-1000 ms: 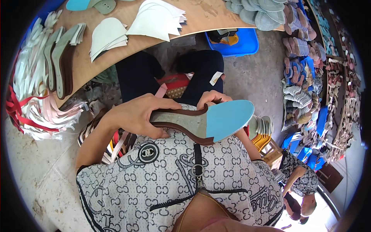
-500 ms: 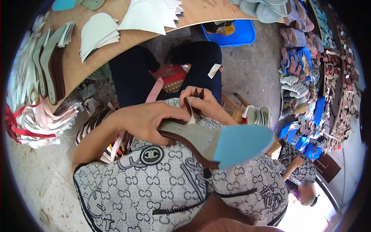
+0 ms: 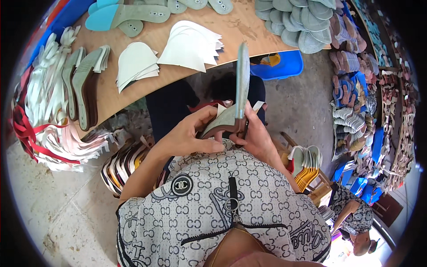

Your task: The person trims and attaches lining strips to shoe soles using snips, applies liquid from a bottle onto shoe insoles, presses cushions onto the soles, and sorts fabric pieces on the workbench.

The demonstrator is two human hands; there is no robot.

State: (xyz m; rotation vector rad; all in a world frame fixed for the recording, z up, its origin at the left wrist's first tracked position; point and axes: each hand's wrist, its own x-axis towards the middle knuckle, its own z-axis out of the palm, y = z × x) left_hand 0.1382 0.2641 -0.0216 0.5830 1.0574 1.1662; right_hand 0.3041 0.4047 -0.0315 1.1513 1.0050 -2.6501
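Note:
A wedge shoe sole [image 3: 241,84] with a grey-green top and a brown heel stands on edge in front of my chest, its toe pointing away toward the wooden table [image 3: 133,95]. My left hand [image 3: 189,135] grips the heel end from the left, fingers wrapped under it. My right hand [image 3: 255,135] holds the same heel end from the right, thumb against the brown wedge. A pale upper piece [image 3: 220,120] lies against the sole between both hands.
On the table lie stacks of white cut pieces [image 3: 191,44], grey soles [image 3: 82,82] and turquoise soles [image 3: 115,15]. White and red strips [image 3: 40,120] hang at left. A blue crate [image 3: 284,66] sits on the floor. Shoe stacks [image 3: 356,115] line the right; another person [image 3: 356,218] sits lower right.
The sole was lying flat across my chest with its blue underside up; now it is turned on edge, toe pointing away, and both hands have closed in on the heel end.

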